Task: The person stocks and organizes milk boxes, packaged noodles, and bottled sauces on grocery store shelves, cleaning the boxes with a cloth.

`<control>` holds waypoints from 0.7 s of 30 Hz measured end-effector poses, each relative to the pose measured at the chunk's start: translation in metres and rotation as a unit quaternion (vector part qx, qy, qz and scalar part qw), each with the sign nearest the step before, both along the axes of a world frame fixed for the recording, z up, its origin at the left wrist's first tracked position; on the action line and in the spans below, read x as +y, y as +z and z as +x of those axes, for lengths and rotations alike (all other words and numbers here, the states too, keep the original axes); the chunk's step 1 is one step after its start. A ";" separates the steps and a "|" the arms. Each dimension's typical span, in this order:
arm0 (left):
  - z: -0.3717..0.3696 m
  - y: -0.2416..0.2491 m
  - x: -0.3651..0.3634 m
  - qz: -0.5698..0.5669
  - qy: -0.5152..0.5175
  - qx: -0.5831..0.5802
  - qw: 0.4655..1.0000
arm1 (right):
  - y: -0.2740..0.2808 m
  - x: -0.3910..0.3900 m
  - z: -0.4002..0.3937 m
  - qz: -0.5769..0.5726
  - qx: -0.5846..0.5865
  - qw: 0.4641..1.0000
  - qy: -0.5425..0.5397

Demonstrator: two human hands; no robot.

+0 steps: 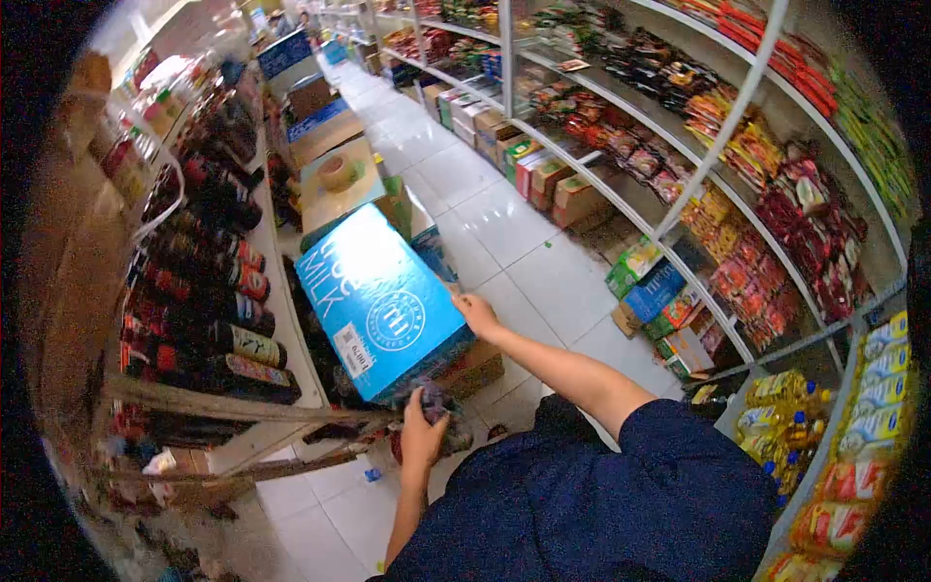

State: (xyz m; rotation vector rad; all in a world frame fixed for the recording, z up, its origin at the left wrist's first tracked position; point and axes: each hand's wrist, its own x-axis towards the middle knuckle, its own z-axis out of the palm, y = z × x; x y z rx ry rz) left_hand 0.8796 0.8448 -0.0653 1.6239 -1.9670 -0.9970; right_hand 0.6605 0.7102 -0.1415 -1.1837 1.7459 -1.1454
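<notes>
A blue cardboard milk box (388, 301), with white lettering and a round emblem on top, sits tilted to the left in the aisle. At its right edge, my right hand (475, 316) grips the box with fingers partly hidden against its side. My left hand (423, 435) is near the box's lower corner, its fingers curled around a dark, wrinkled bundle (448, 415) whose kind is blurred. The bundle hangs close to the box's near side.
Beyond the box, a roll of brown tape (337, 173) lies on another carton in a row. Shelves of dark bottles (247, 344) stand left. On the right are packet-filled racks (669, 145), floor cartons (655, 291) and yellow oil bottles (781, 417). White tiles (504, 233) line the aisle.
</notes>
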 end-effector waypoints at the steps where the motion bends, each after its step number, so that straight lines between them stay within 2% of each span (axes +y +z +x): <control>1: -0.011 0.002 0.004 -0.042 -0.026 0.033 0.998 | -0.002 0.021 -0.002 0.002 -0.015 1.000 -0.012; 3: -0.033 0.017 0.004 -0.042 -0.059 -0.002 0.997 | 0.002 0.079 0.000 -0.085 -0.020 0.994 -0.059; 5: -0.056 0.028 -0.003 -0.067 -0.093 -0.002 0.993 | 0.003 0.125 -0.009 -0.041 -0.081 0.996 0.010; 7: -0.077 0.019 -0.012 -0.105 -0.166 0.040 0.980 | -0.012 0.155 -0.024 -0.046 -0.212 0.969 0.120; 8: -0.087 0.007 -0.017 -0.116 -0.216 0.096 0.965 | -0.007 0.166 -0.032 -0.047 -0.210 0.970 0.109; 9: -0.100 0.003 -0.018 -0.112 -0.228 0.097 0.962 | 0.009 0.181 -0.037 0.019 -0.425 0.902 0.079; 10: -0.118 0.000 -0.018 -0.108 -0.291 0.119 0.943 | 0.022 0.193 -0.042 0.076 -0.617 0.782 0.045; 12: -0.154 -0.003 -0.021 -0.101 -0.411 0.143 0.895 | 0.039 0.206 -0.064 0.057 -0.631 0.773 -0.002; 13: -0.170 -0.003 -0.021 -0.100 -0.423 0.146 0.889 | 0.044 0.209 -0.077 0.043 -0.643 0.764 -0.036; 14: -0.186 -0.002 -0.022 -0.150 -0.441 0.119 0.877 | 0.035 0.212 -0.091 -0.015 -0.675 0.737 -0.006; 15: -0.203 -0.001 -0.023 -0.201 -0.456 0.092 0.862 | 0.036 0.215 -0.103 -0.025 -0.673 0.739 -0.013; 17: -0.235 -0.009 -0.024 -0.225 -0.452 0.081 0.859 | 0.037 0.221 -0.127 -0.045 -0.666 0.743 -0.051; 18: -0.250 -0.012 -0.024 -0.176 -0.467 0.086 0.862 | 0.044 0.222 -0.139 -0.009 -0.617 0.783 -0.078; 19: -0.266 -0.014 -0.024 -0.130 -0.479 0.091 0.864 | 0.038 0.222 -0.153 -0.014 -0.618 0.782 -0.080; 21: -0.297 -0.016 -0.026 -0.096 -0.505 0.114 0.850 | 0.032 0.216 -0.181 0.074 -0.522 0.834 -0.163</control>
